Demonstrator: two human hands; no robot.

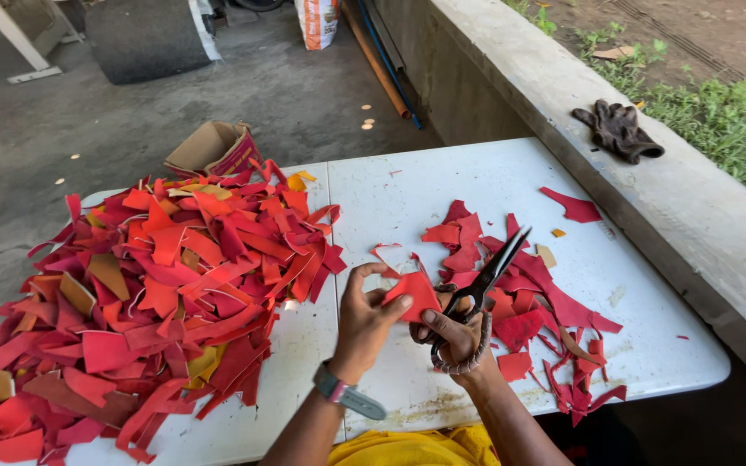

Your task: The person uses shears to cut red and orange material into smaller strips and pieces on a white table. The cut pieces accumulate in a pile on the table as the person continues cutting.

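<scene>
My left hand (363, 315) pinches a small red scrap piece (414, 292) between thumb and fingers above the white table (442, 185). My right hand (455, 338) grips large black scissors (487, 274) by the handles; the blades are slightly apart and point up and to the right, just beside the scrap. A watch sits on my left wrist. The two hands touch near the scrap.
A big heap of red, orange and tan scraps (153, 285) covers the table's left half. A smaller pile of red offcuts (533, 306) lies to the right. A cardboard box (213, 147) stands behind the heap. Dark gloves (619, 129) rest on the concrete ledge.
</scene>
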